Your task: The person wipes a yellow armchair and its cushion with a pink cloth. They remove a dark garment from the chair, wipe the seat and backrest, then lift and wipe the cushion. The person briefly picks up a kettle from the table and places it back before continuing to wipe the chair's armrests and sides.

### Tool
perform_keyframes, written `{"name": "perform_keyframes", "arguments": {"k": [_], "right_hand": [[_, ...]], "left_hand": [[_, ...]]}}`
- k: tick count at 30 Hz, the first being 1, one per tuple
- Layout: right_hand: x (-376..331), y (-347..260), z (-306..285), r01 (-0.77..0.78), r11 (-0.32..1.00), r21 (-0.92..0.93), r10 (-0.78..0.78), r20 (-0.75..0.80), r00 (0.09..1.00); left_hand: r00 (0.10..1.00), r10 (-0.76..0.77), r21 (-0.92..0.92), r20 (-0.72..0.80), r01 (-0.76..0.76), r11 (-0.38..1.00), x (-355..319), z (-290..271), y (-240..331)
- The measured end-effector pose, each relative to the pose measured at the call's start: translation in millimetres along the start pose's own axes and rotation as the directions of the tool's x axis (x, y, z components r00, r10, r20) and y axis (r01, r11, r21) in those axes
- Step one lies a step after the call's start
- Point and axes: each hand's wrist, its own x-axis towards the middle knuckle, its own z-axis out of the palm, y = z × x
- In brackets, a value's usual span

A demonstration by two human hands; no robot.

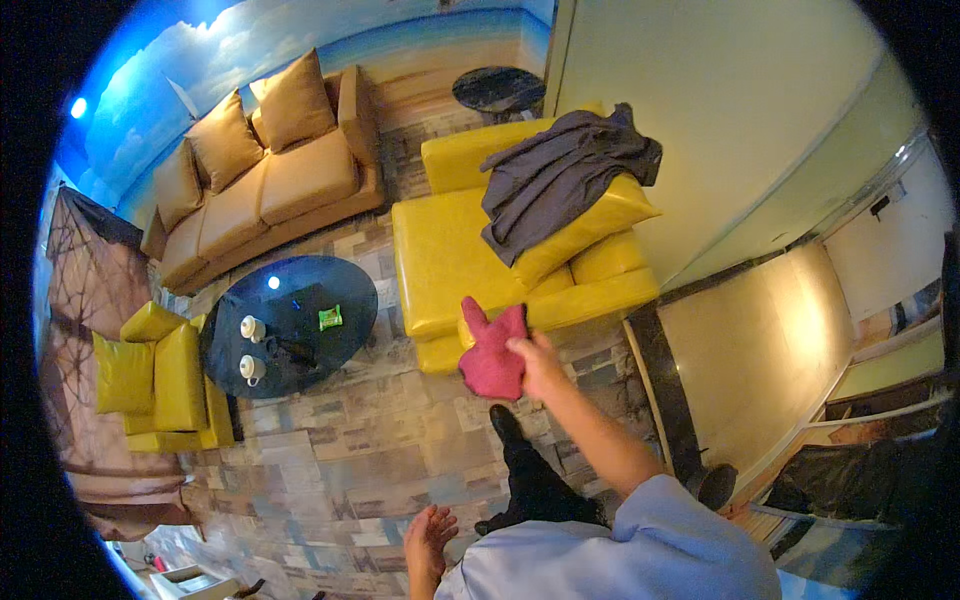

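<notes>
My right hand is closed on a dark pink cloth. The cloth hangs bunched in front of the yellow armchair, near its front corner. From this view I cannot tell whether it touches the chair. My left hand is low at my side with its fingers loosely bent and apart, holding nothing. Over the yellow chair's cushion and seat lies a rumpled dark grey garment.
A black oval table bears two white cups, a green packet and a dark object. Beyond stand a tan sofa with cushions, another yellow armchair and a small round black table. A doorway threshold lies to the right.
</notes>
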Motion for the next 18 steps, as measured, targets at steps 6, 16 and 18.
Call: {"name": "perform_keyframes", "arguments": {"k": [6, 16, 18], "right_hand": [[152, -58, -152, 0.054, 0.870, -0.490, -0.265, -0.373, 0.889], [184, -23, -110, -0.160, -0.335, -0.929, -0.402, -0.013, 0.916], [193, 6, -84, -0.203, -0.387, -0.899, -0.309, -0.082, 0.948]], "left_hand": [[0.999, 0.045, 0.102, 0.012, -0.046, 0.994, 41, 104, 58], [1.000, -0.015, 0.065, 0.011, 0.014, 0.998, 72, 120, 87], [0.999, -0.013, 0.056, 0.050, 0.010, 0.998, 90, 113, 84]]}}
